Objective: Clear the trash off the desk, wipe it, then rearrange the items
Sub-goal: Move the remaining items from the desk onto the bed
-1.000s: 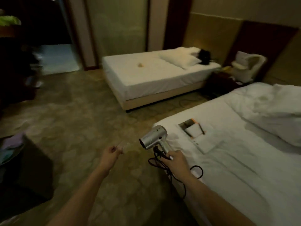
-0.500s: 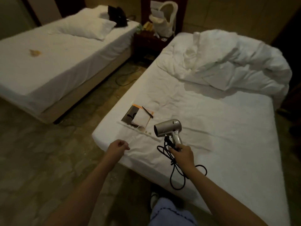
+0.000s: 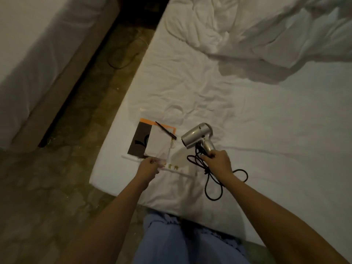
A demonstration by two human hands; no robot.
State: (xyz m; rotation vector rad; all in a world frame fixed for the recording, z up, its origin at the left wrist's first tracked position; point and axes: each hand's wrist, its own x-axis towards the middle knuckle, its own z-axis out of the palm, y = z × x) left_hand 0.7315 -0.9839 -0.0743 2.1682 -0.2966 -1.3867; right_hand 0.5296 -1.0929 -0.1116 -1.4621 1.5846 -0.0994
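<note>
Two beds are visible. The near bed with a wrinkled white fitted sheet fills the centre and right; a rumpled white duvet lies bunched at its far end. The second white-sheeted bed on a tan base runs along the left, separated from the first by a strip of mottled brown patterned floor.

One silver hair dryer with a rounded barrel is held just above the sheet: the right hand is closed around its handle, and one black power cord hangs from the handle in loops onto the sheet.

One flat stack of paper items (a dark card with an orange border, a white sheet on top) lies near the bed's left edge. One slim black pen rests diagonally across the stack.

The left hand pinches one thin, clear, plastic-like item (blurred; type cannot be determined) over the near edge of the stack.
</note>
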